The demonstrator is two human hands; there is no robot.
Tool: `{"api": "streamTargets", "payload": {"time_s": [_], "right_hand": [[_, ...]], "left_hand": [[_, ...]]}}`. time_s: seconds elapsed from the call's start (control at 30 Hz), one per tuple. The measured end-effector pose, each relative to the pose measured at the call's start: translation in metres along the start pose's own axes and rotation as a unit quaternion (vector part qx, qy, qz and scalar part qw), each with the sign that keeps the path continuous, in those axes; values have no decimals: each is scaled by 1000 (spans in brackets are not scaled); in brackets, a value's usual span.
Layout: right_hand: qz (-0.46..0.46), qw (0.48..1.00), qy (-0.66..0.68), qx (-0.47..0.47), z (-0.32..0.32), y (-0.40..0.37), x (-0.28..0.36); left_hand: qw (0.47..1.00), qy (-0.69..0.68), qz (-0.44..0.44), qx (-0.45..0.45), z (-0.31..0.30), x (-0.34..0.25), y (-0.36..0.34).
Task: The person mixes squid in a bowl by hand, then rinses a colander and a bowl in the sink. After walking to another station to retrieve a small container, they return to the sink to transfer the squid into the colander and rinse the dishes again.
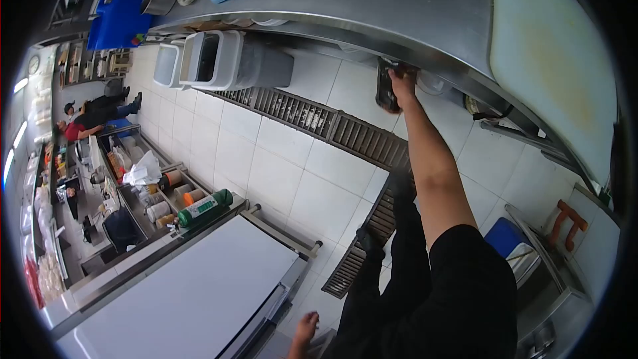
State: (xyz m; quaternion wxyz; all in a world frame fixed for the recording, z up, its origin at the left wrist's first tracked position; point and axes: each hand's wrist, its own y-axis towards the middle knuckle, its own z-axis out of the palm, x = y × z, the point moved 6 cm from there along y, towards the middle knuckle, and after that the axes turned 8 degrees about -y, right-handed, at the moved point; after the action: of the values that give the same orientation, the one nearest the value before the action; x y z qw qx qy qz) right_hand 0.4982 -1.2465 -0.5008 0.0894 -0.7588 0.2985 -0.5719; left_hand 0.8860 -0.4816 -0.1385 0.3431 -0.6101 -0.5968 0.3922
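Observation:
One hand, at the end of the outstretched arm, is my right or left by its side of the body: my right hand (403,86) reaches under the front edge of the steel counter (372,0), its fingers closed on a dark tray-like object (385,90). Part of that object is hidden by the counter and the hand. Low in the view, my left hand (307,326) hangs beside the white-topped unit (193,286) with its fingers curled; whatever they may hold is too small to make out.
Grey and white bins (229,60) stand under the counter. A metal floor grate (312,116) crosses the white tiles. A green bottle (206,208) lies near jars on the left. Two other people (93,116) are at the far left. A blue jug (119,13) stands upper left.

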Motion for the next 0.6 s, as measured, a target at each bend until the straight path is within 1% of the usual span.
{"api": "streamTargets", "payload": {"time_s": [0.03,0.07,0.13,0.17,0.2,0.23,0.27,0.3,0.33,0.37,0.4,0.43,0.47,0.5,0.53,0.6], "right_hand": [[-29,999,16,-26,-8,-1,23],[-59,996,32,-52,-16,-7,45],[-69,990,125,2,-4,20,30],[-67,996,62,-13,7,36,13],[-61,998,-3,-29,11,47,-3],[-52,995,-71,-43,8,47,-23],[-77,990,-110,-42,6,32,-31],[-34,978,-206,14,3,10,-35],[-53,969,-232,71,3,-13,-55],[-40,956,-269,109,-8,-51,-61],[-81,950,-278,116,-15,-84,-88],[-122,927,-315,162,-24,-116,-120],[-11,915,-330,234,-52,-166,-127],[-67,934,-320,146,-78,-211,-154],[-7,913,-363,184,-109,-254,-180],[4,871,-444,212,-184,-346,-211]], "left_hand": [[999,-5,-34,3,1,17,-8],[996,27,-81,35,1,32,-13],[990,13,-136,38,3,32,-35],[986,9,-164,41,1,32,-44],[990,43,-124,60,-5,42,-30],[990,78,-86,80,-14,64,-10],[988,111,-45,102,-19,71,0],[991,88,-66,81,-21,62,4],[993,62,-84,58,-15,41,7],[994,34,-101,35,-11,27,13],[997,13,-65,34,-11,4,21],[999,0,-36,35,-10,-16,26],[999,-11,-5,37,-12,-33,31],[998,-24,35,43,-7,-61,46],[996,-4,75,47,-8,-83,48],[990,-15,120,68,-8,-115,60]]}}
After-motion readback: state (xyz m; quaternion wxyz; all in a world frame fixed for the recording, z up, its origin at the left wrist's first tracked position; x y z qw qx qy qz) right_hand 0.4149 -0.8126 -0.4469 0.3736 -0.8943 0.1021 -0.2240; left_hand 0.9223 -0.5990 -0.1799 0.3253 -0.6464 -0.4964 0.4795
